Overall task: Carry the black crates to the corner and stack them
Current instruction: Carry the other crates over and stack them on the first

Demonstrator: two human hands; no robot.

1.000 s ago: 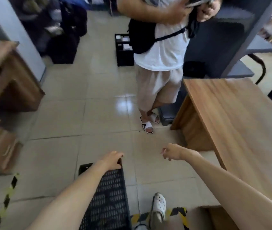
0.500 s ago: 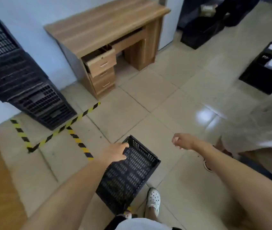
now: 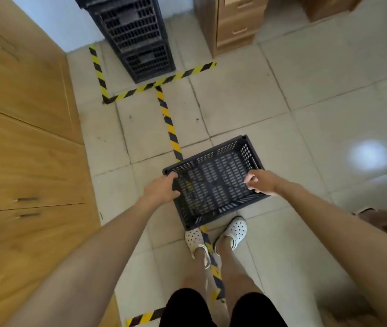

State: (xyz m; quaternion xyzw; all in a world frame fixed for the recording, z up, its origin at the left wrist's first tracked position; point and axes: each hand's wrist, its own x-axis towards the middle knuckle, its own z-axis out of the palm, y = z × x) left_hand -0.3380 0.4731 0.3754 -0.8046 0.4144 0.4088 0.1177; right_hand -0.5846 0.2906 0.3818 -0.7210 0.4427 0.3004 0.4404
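One black crate (image 3: 213, 182) is being carried low above the tiled floor (image 3: 305, 90), just ahead of the person's white clogs (image 3: 233, 232), while a stack of black crates (image 3: 135, 36) is already standing in the corner against the pale wall, between the wooden cabinet (image 3: 22, 138) at the left edge of the floor and the drawer unit (image 3: 230, 22). Judging by that, part of the task is finished: several crates are stacked, and this one is left to be walked across the yellow-and-black floor tape (image 3: 168, 123) and set on top. The stack's top is out of the picture, so its height is not showing.

Both arms are reaching forward and down. The left hand (image 3: 161, 190) is gripping the crate's left rim, fingers curling over the edge and thumb inside. The right hand (image 3: 259, 181) is sitting at the right rim with its fingers curled; it appears to be closing on the edge, though I cannot tell if the grip is firm. The crate is tilting slightly, open side up and empty.
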